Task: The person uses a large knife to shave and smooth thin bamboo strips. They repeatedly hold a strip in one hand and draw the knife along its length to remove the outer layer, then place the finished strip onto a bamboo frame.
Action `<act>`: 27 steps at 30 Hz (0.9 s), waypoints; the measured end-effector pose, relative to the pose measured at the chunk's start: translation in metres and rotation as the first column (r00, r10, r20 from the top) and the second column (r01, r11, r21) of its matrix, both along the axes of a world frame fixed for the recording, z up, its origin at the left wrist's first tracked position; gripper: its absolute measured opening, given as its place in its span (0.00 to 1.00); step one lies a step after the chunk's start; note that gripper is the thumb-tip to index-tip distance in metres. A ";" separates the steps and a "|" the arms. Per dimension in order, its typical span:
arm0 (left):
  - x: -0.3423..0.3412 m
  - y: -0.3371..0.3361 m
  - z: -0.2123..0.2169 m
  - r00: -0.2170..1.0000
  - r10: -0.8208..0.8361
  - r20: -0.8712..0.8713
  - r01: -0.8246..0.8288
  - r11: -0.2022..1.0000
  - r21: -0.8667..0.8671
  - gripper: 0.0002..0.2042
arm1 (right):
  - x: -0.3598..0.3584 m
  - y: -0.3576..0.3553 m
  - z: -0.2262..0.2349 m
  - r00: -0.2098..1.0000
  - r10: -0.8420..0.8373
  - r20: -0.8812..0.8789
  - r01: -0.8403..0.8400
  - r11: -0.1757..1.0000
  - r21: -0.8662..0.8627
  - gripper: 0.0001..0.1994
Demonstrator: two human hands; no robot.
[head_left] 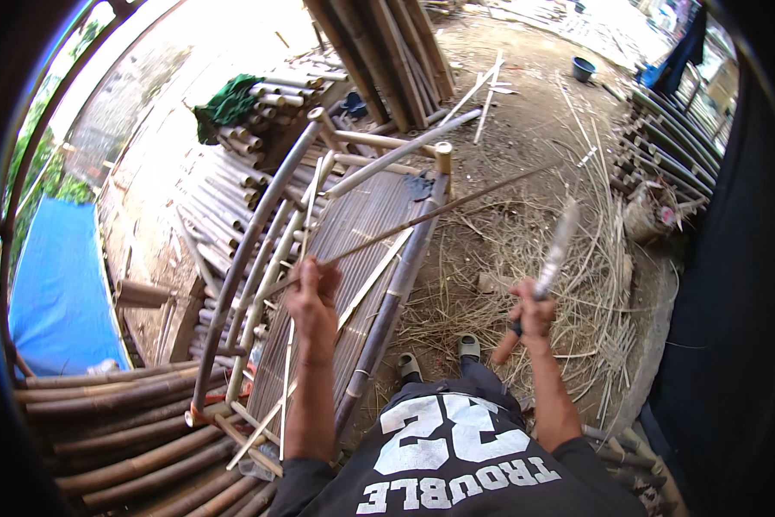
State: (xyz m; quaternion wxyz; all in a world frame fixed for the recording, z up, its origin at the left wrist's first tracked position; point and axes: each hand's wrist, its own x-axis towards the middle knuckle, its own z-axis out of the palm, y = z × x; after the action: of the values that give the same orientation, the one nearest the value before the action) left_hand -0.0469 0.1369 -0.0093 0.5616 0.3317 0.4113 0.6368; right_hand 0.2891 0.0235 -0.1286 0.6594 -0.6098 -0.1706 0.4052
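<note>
My left hand (312, 297) is closed around a long thin bamboo strip (422, 217) that slants up and to the right, over a bamboo frame with a slatted panel (353, 233). Raised at the right, my right hand (532, 314) grips a big knife (556, 250) by its wooden handle. Its blurred blade points upward, apart from the strip. Both hands are over the ground in front of my feet.
Thick bamboo poles (120, 414) lie stacked at the lower left beside a blue tarp (56, 284). Cut bamboo pieces (258, 121) with a green cloth (230, 102) sit behind the frame. Shavings (534, 233) litter the ground. More poles (672, 146) lie at the right.
</note>
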 end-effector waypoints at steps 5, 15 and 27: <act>0.067 -0.053 -0.043 0.921 -0.053 0.385 0.151 0.962 -0.229 0.12 | -0.067 0.059 0.066 0.998 0.024 -0.057 -0.004 0.945 0.326 0.19; 0.055 -0.101 0.018 0.502 -0.839 -0.209 0.803 0.542 -0.248 0.25 | -0.037 0.090 0.085 0.996 0.033 0.077 -0.044 0.988 0.148 0.13; 0.074 -0.049 -0.008 0.682 -0.714 0.155 0.720 0.620 -0.312 0.17 | -0.010 0.101 0.139 0.505 0.409 0.760 -0.368 0.899 -0.239 0.26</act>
State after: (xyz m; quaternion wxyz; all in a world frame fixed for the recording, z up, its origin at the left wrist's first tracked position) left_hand 0.0274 0.0884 -0.0172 0.8211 0.3579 0.3460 0.2793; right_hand 0.2795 0.1241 0.0104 0.3912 -0.6857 -0.5683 0.2319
